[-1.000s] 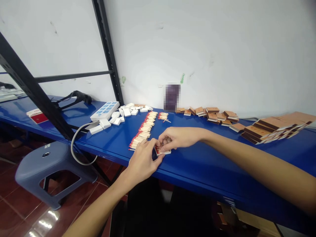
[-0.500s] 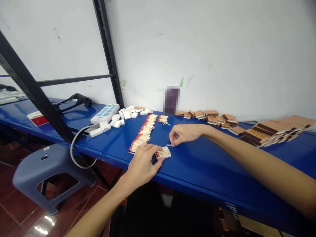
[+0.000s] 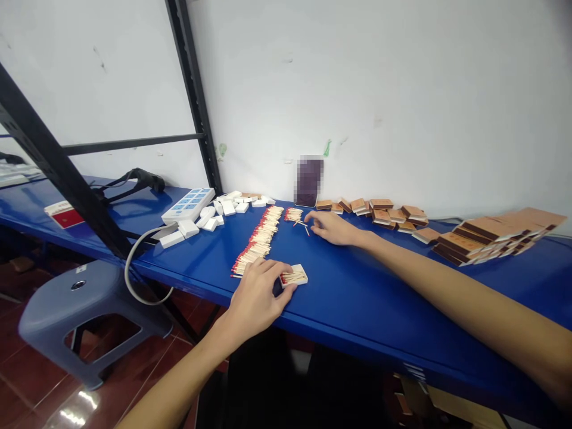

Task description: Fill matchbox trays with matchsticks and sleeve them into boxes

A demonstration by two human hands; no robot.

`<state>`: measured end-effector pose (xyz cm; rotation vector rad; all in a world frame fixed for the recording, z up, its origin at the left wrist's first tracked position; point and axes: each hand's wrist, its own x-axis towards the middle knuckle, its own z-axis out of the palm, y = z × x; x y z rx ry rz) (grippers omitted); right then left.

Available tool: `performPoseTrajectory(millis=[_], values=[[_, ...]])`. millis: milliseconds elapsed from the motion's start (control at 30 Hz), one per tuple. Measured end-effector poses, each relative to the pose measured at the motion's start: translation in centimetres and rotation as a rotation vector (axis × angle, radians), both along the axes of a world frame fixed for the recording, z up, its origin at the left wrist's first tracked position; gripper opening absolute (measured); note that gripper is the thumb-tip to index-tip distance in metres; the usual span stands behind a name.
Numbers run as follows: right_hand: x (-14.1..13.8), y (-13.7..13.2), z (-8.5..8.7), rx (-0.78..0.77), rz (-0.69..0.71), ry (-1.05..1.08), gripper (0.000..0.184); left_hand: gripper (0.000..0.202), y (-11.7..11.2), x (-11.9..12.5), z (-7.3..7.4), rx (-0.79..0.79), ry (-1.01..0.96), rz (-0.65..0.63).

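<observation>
My left hand (image 3: 261,289) is closed around a small white matchbox tray (image 3: 302,281) near the table's front edge. Wooden matches (image 3: 291,277) lie inside it, partly hidden by my fingers. Beyond that hand runs a long row of red-tipped matches (image 3: 263,233). My right hand (image 3: 329,227) hovers just right of a small match pile (image 3: 294,214), its thumb and index finger apart. One loose match (image 3: 307,229) lies beside those fingertips, and I see nothing held between them.
White box pieces (image 3: 229,207) and a power strip (image 3: 188,205) sit at the back left. Brown matchboxes (image 3: 382,215) lie along the wall, with larger stacks (image 3: 487,235) at right. A dark blurred panel (image 3: 308,182) leans on the wall. A stool (image 3: 89,304) stands left.
My right hand has moved away from the tray, back to the small match pile, and its pinched fingers have parted. Another loose match now shows beside that pile. My left hand has stayed put.
</observation>
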<state>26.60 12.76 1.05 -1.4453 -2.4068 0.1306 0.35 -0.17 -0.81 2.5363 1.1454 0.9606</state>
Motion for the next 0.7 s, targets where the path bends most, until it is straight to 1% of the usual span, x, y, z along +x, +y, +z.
performPoseTrajectory(millis=[167, 267, 367, 500, 700], values=[[0.0, 0.5, -0.6, 0.060, 0.062, -0.038, 0.030, 0.013, 0.0, 0.0, -0.1, 0.004, -0.004, 0.002], [0.0, 0.6, -0.6, 0.066, 0.097, -0.054, 0.026, 0.013, 0.0, 0.0, -0.2, 0.012, -0.010, 0.005], [0.1, 0.6, -0.5, 0.064, 0.103, -0.059, 0.021, 0.012, -0.1, 0.0, -0.2, 0.009, -0.009, 0.006], [0.0, 0.6, -0.5, 0.067, 0.070, -0.045, 0.018, 0.012, -0.1, 0.1, 0.0, -0.009, -0.003, 0.001], [-0.6, 1.2, -0.8, 0.053, -0.059, 0.019, 0.020, 0.012, -0.1, 0.1, 0.2, -0.009, -0.008, 0.003]])
